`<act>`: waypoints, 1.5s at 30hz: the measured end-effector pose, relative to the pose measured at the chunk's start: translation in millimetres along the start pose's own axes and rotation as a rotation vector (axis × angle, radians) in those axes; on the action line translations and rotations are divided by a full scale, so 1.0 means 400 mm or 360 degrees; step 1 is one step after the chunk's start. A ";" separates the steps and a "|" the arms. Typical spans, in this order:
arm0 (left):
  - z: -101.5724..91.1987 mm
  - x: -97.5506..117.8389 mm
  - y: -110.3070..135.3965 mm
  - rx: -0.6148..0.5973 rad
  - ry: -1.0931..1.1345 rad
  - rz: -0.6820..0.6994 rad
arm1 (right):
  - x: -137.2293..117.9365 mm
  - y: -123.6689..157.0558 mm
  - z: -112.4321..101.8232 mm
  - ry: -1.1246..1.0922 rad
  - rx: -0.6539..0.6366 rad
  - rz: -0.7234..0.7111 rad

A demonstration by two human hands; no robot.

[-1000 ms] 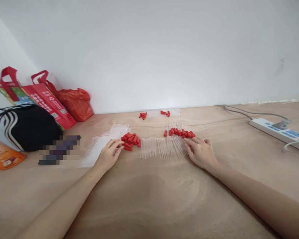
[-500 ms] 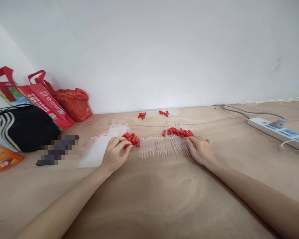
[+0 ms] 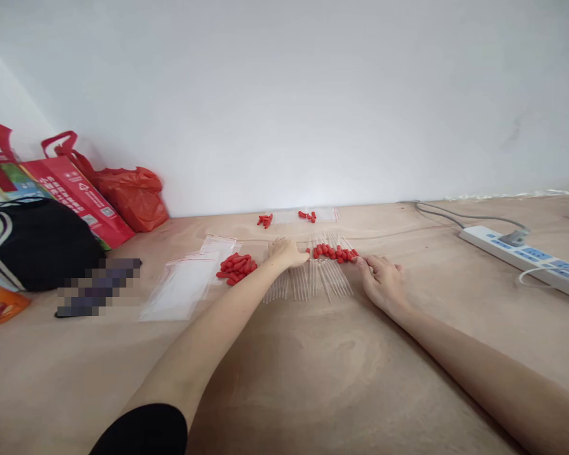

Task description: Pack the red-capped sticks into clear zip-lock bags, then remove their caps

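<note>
My left hand (image 3: 288,252) reaches across to the left end of a row of red caps (image 3: 334,253) fitted on clear plastic tubes. Its fingers are pinched together; what they hold is too small to make out. A loose pile of red caps (image 3: 236,267) lies left of my forearm. Rows of clear tubes (image 3: 313,278) lie in front of both hands. My right hand (image 3: 380,279) rests on the wooden table with fingers stretched, fingertips touching the right end of the tube row.
Small clear zip bags (image 3: 184,284) lie left of the pile. Two more bags with red caps (image 3: 291,217) sit near the wall. A black bag (image 3: 38,243), red bags (image 3: 99,189) and an orange pack stand at left. A power strip (image 3: 526,259) lies at right.
My left hand left the loose red cap pile and moved right and forward to the capped tubes. My right hand stayed nearly still. The view shifted slightly left.
</note>
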State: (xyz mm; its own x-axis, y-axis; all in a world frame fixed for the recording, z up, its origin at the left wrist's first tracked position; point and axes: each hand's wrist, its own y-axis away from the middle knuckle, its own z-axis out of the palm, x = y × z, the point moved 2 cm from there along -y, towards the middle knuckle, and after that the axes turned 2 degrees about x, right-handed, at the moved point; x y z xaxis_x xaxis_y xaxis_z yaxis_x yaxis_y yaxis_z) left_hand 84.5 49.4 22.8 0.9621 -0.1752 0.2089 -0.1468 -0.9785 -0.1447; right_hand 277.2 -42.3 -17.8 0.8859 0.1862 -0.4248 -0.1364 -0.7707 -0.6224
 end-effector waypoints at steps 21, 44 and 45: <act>-0.053 -0.094 0.314 0.0891 -0.0111 0.1247 | -0.105 0.045 -0.026 -0.0081 0.0029 -0.1019; -0.019 -0.088 0.335 0.0834 0.0253 0.1407 | -0.149 0.081 -0.013 -0.0285 0.0001 -0.1340; -0.020 -0.089 0.338 0.0826 0.0247 0.1406 | -0.149 0.082 -0.014 -0.0293 -0.0001 -0.1350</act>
State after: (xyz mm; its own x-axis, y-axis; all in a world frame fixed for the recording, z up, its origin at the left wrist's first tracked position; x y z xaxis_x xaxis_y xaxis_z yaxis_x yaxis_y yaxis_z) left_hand 28.8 -77.4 3.8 0.5140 -0.8559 -0.0572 -0.6331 -0.3336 -0.6985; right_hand 222.4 -81.9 -9.2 0.6026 0.7937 0.0828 0.5378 -0.3272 -0.7769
